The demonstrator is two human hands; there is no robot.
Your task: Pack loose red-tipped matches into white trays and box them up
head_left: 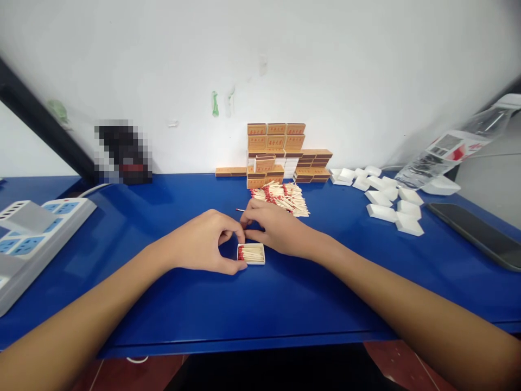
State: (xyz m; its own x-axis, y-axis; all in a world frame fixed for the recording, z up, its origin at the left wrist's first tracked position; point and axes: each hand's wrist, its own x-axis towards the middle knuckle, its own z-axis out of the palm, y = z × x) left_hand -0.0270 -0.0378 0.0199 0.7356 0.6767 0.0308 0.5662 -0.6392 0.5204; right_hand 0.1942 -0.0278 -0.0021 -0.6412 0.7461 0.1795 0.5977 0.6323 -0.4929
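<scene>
A small white matchbox tray (262, 263) filled with red-headed matches (253, 253) lies on the blue table in front of me. My left hand (214, 241) grips its left end, thumb at the near corner and index finger at the far one. Just beyond the tray, my right hand (273, 227) has its thumb and fingers drawn together near my left fingertips; what they hold, if anything, is hidden. A single match (240, 209) shows beside the right fingers, its red head to the left. Behind that hand is a heap of loose matches (291, 199).
Stacked orange matchboxes (277, 142) stand against the wall. Several white empty trays (380, 198) are scattered at the right, near a tilted plastic bottle (448, 149) and a dark phone (474, 233). A power strip (77, 212) lies at the left.
</scene>
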